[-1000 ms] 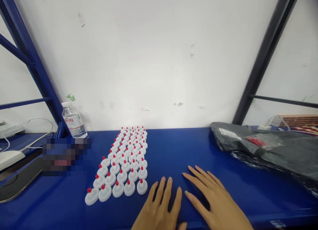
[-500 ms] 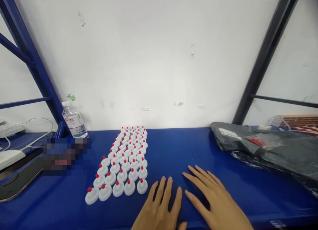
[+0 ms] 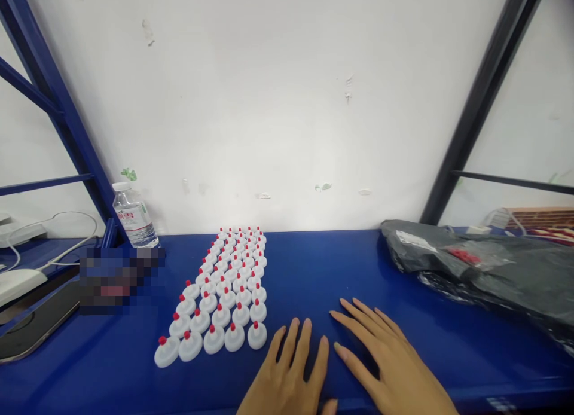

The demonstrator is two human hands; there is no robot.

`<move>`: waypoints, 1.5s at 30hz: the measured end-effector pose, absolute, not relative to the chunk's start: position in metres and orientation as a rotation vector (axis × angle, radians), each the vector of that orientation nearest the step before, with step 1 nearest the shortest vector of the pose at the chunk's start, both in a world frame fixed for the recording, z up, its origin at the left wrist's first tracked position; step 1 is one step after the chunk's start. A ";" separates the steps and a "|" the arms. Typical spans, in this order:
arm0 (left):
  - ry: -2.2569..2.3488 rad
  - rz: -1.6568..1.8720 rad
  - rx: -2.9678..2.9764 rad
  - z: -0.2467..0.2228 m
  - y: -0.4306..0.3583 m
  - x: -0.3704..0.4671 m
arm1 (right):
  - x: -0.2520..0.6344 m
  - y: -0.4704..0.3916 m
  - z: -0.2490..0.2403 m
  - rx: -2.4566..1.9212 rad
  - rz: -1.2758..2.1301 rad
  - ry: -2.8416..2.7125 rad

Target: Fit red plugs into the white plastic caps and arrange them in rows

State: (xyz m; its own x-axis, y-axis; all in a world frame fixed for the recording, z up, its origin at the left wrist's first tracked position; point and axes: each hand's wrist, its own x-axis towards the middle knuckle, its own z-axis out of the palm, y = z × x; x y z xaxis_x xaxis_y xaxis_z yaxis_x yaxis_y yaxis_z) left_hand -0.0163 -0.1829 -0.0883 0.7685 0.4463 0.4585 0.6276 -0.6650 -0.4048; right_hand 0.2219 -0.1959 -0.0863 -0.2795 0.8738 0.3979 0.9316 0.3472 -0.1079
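My left hand (image 3: 289,370) lies palm down on the blue table (image 3: 309,271) near its front edge, fingers spread and nothing in them. Close to its right rests my right hand (image 3: 388,361), also flat with the fingers apart and holding nothing. Left of my left hand stand several rows of white plastic nozzle caps (image 3: 234,337) with small red tips pointing up. They run from near the front of the table back to the wall. The nearest cap is just beyond my left fingertips, apart from them.
A dark grey plastic bag (image 3: 488,277) with small red pieces on it lies at the right. At the back left stands a clear water bottle (image 3: 136,217). A phone (image 3: 40,325) lies at the left beside a blurred patch. A white wall (image 3: 287,104) rises behind, between metal posts.
Both hands stay in place on the table. The view has shifted very slightly; nothing else has visibly moved.
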 end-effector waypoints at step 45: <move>-1.459 -0.050 -2.403 -0.026 -0.141 -0.064 | 0.222 -0.194 -0.089 -1.555 -0.193 -2.203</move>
State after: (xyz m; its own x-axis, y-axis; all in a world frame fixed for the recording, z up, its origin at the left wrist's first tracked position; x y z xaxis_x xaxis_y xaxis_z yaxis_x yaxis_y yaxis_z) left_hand -0.0643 -0.1414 -0.0258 0.4757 0.8572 0.1973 0.8686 -0.4224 -0.2590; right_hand 0.2224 -0.1943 -0.0887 -0.2755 0.8628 0.4239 0.9234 0.3602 -0.1330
